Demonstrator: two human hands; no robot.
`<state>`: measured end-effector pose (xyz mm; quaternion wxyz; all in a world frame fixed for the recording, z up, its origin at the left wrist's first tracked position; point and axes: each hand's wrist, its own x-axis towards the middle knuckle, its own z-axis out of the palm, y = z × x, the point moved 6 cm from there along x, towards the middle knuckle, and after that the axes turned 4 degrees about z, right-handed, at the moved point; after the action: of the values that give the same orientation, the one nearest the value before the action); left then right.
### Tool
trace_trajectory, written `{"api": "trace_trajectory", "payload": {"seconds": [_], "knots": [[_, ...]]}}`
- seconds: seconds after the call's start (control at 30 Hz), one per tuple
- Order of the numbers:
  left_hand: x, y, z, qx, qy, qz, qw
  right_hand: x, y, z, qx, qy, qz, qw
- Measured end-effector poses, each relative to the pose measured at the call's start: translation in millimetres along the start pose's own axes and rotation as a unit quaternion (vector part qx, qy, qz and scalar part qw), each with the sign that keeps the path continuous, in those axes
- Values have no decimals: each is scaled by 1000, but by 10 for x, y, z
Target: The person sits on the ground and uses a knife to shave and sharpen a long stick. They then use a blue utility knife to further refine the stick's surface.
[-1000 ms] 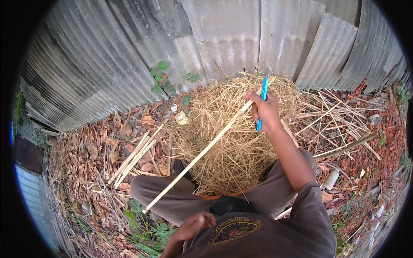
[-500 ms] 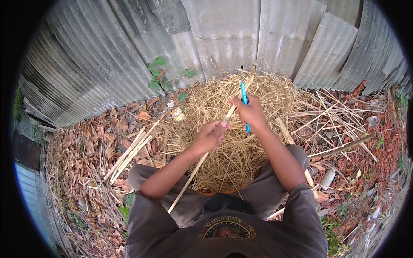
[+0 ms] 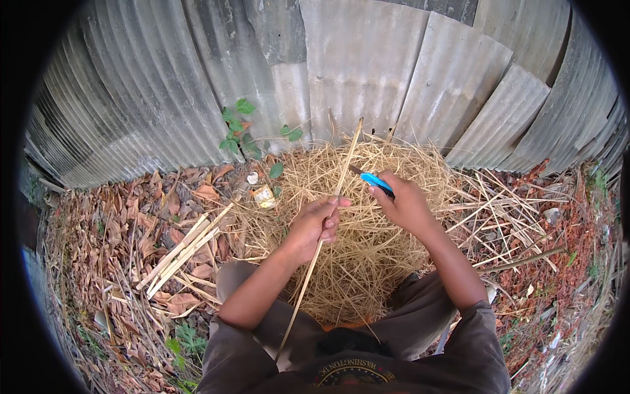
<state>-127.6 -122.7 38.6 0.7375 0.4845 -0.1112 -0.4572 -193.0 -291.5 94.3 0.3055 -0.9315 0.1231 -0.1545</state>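
strip (image 3: 346, 161): long thin pale bamboo sliver, straight, tip up twd metal wall, low end btwn knees, over straw pile (image 3: 367, 262) | L hand (image 3: 315, 226): fist clenched round its middle | R hand (image 3: 405, 203): gripping blue-handled knife (image 3: 375, 181), blade right by strip

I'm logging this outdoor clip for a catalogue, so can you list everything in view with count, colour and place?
stick: one, pale tan, upright at centre, in the left hand's grip
knife: one, blue handle, beside the stick, in the right hand
shavings pile: one, straw yellow, centre ground
spare sticks: a few, pale tan, lying at left
dry leaves: many, brown, left ground
plant: one, green, at the wall's foot
metal wall: corrugated sheets, grey, across the top
left hand: one, centre
right hand: one, right of centre
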Motion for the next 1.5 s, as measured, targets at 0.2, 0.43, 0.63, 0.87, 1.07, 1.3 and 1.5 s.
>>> {"api": "trace_trajectory", "payload": {"seconds": [0.2, 0.43, 0.63, 0.87, 1.07, 1.3, 1.5], "knots": [[79, -126, -98, -50, -14, -44, 998, 33, 11, 266, -15, 53, -43, 998], [-25, -132, -116, -51, -4, -67, 996, 111, -106, 315, -80, 22, -77, 994], [-60, -107, -89, -48, 11, -68, 996, 54, -61, 447, -116, 15, -86, 989], [-53, -157, -61, -36, 8, -65, 997, 30, -8, 467, -129, 42, -114, 984], [-80, -228, -88, -16, 8, -69, 997, 7, 17, 525, -140, 49, -139, 979], [-104, -349, -133, 6, 24, -91, 996, 19, 177, 698, -164, 25, -152, 974], [-85, -404, -132, -4, 31, -83, 996, 57, 232, 716, -167, 79, -209, 960]]}}
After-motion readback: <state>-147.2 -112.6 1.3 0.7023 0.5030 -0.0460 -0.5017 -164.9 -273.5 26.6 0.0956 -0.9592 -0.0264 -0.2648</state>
